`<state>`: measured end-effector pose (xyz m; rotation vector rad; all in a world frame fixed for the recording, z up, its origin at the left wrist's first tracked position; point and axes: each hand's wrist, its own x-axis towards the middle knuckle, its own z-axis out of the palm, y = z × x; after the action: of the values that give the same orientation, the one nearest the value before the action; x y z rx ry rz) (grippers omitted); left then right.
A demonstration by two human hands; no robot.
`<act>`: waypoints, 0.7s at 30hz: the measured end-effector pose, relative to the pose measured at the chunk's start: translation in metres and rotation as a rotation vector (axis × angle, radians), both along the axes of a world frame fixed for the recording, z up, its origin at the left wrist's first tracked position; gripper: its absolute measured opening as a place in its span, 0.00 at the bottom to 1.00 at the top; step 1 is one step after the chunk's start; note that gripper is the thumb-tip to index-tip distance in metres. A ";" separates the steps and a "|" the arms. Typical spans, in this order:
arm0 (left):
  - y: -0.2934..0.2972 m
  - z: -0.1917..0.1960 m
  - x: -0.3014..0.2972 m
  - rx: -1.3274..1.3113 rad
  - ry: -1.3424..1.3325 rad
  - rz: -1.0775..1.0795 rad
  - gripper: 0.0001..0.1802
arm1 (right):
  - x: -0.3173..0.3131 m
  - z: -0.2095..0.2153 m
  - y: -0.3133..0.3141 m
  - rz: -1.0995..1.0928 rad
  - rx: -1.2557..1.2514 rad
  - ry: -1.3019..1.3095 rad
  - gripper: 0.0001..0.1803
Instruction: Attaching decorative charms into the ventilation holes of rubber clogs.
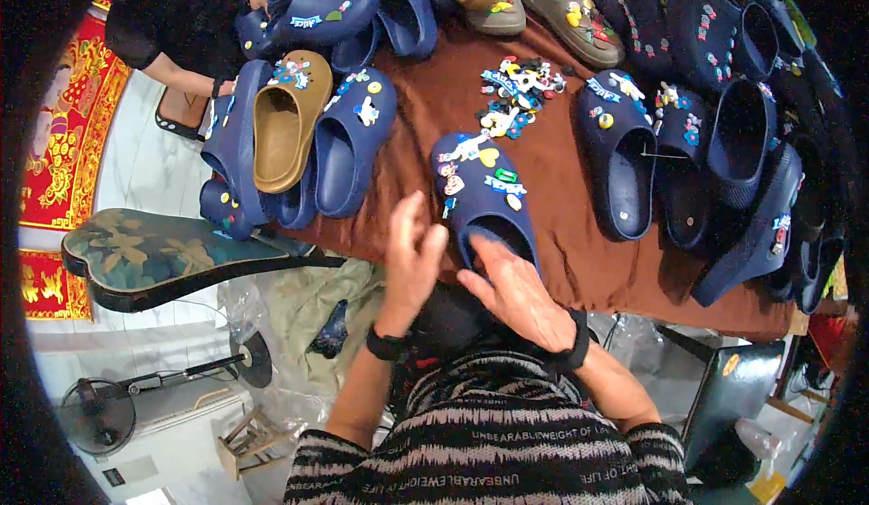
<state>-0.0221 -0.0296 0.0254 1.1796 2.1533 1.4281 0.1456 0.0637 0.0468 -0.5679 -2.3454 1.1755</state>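
Observation:
A navy-blue clog (480,179) with several colourful charms on its upper lies at the front of the brown-covered table, toe pointing away from me. My right hand (529,301) is at its heel, fingers reaching over the opening and thumb by the left rim; the hand hides the heel. My left hand (415,256) is raised just left of the clog, its fingers apart, slightly blurred, and nothing shows in it. Beyond the toe sits a loose pile of small charms (516,93) in white, blue, black and yellow.
Brown cloth (552,175) covers the table. Decorated blue clogs (618,157) crowd the right side. At the left, a brown clog (288,125) rests on blue ones. Another person's arm (186,75) reaches in there. A patterned chair (172,252) and a fan (100,414) stand at lower left.

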 end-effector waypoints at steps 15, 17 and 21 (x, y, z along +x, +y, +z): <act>0.039 -0.012 0.035 -0.122 0.175 -0.070 0.36 | 0.043 -0.045 0.081 -0.296 -0.320 0.221 0.22; 0.042 -0.012 0.038 -0.120 0.207 -0.060 0.36 | 0.042 -0.047 0.086 -0.249 -0.353 0.173 0.25; 0.043 -0.012 0.041 -0.110 0.143 -0.015 0.35 | 0.040 -0.052 0.096 -0.248 -0.225 0.139 0.22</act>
<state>0.0190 0.0136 0.0136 1.2888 2.2803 1.2361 0.1855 0.1601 -0.0056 -0.8015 -1.9755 1.3218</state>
